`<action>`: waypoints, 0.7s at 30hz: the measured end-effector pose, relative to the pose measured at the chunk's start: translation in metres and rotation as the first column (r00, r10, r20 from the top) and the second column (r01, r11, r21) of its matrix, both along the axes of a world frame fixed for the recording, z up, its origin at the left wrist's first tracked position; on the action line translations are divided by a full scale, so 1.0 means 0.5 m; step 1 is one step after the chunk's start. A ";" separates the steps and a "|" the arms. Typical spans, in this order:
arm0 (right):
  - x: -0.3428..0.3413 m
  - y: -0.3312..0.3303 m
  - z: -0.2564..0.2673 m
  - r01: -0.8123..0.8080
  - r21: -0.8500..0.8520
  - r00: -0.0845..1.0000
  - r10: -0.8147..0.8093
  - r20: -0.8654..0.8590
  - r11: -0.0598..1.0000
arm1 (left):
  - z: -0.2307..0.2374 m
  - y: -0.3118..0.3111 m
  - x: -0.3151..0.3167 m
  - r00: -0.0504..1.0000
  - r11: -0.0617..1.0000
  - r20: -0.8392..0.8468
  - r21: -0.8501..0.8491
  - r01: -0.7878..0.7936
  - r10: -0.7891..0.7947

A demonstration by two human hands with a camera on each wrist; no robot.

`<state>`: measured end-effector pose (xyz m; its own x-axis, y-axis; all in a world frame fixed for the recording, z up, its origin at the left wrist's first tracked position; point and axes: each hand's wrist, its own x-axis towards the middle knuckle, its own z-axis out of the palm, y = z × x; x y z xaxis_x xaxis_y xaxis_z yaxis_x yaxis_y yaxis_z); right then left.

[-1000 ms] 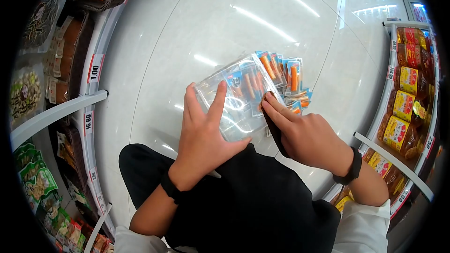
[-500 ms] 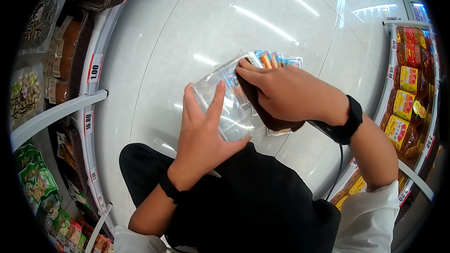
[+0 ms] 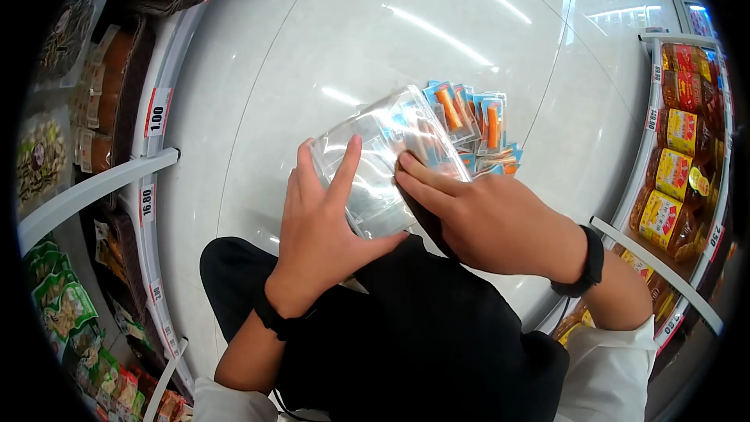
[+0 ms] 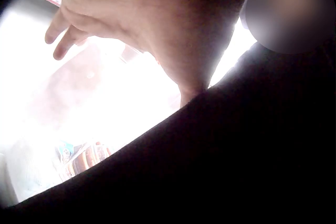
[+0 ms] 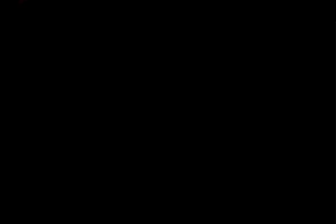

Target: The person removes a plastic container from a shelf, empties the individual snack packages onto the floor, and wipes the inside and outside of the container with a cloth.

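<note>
In the head view a clear plastic box [image 3: 379, 207] is held at an angle above the person's lap. My left hand [image 3: 316, 223] grips it, with spread fingers at its left side and the thumb at the near edge. A dark brown cloth [image 3: 426, 223] is under the fingers of my right hand [image 3: 500, 223], which holds it against the box's top face. Most of the cloth is hidden by that hand. Just beyond the box, small blue packets with orange sticks [image 3: 491, 125] lie on the floor. The right wrist view is almost wholly black.
Shelves flank me on both sides. The left rack holds bagged dried goods [image 3: 43, 152] behind a white rail [image 3: 98, 191]. On the right, yellow-labelled packs [image 3: 672, 176] stand behind another rail [image 3: 656, 273]. Glossy floor tiles [image 3: 312, 47] reflect the ceiling lights.
My right hand swept the cloth to the box's far edge, over the packets in view, then came back toward me. The box and left hand have shifted slightly left.
</note>
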<state>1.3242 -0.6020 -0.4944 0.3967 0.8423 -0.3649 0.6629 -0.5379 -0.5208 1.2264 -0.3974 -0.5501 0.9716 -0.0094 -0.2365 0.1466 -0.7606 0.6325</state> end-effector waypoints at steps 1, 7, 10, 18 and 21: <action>-0.005 -0.010 0.004 0.012 -0.012 0.999 -0.013 -0.049 1.000 | 0.000 0.001 -0.001 1.000 1.000 -0.009 -0.018 -0.001 0.001; 0.038 -0.108 0.027 0.392 0.038 0.584 -0.216 -0.783 0.919 | -0.007 0.012 -0.008 1.000 0.998 -0.023 -0.065 -0.004 0.003; 0.103 -0.129 0.010 0.866 -0.056 0.208 -0.459 -0.864 0.498 | -0.012 0.027 -0.013 1.000 0.993 -0.026 -0.118 0.000 -0.003; 0.118 -0.078 -0.164 0.681 -0.537 -0.561 -0.117 -0.820 0.498 | -0.018 0.054 -0.021 0.998 0.964 0.022 -0.257 0.068 -0.064; 0.083 -0.021 -0.164 0.740 -0.466 -0.513 -0.041 -0.857 0.485 | -0.010 0.054 -0.020 0.993 0.964 -0.046 -0.246 0.098 -0.113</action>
<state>1.3657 -0.6124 -0.5762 0.2609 0.7111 -0.6529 -0.9647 0.1668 -0.2038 1.2162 -0.3704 -0.5553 0.9465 -0.1751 -0.2710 0.1162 -0.5984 0.7927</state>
